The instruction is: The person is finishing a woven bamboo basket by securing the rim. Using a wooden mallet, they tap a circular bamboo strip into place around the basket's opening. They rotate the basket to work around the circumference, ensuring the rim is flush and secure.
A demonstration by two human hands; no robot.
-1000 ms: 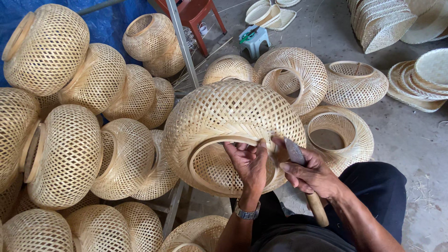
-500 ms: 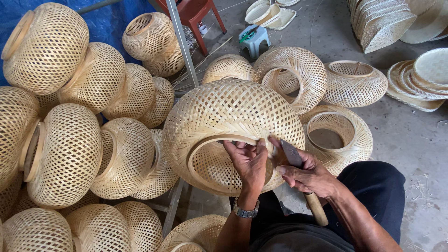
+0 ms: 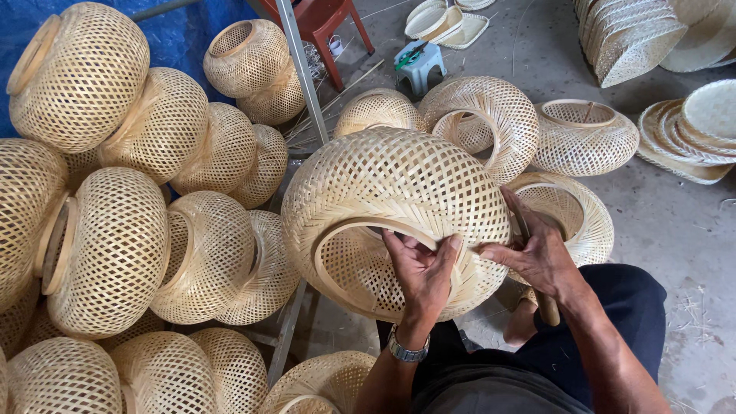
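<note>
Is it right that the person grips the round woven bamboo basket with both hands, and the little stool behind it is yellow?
Not quite. In the head view the left hand and right hand do grip the woven basket, but the little stool is pale blue-green.

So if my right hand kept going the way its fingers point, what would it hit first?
Your right hand points left, toward your left hand on the woven bamboo shade; it would likely meet those fingers first, though depth is unclear.

woven bamboo lampshade [image 3: 395, 192], round, pale tan, open lattice w/ wide ring opening. tilted on its side, opening facing the person, held above lap.
</note>
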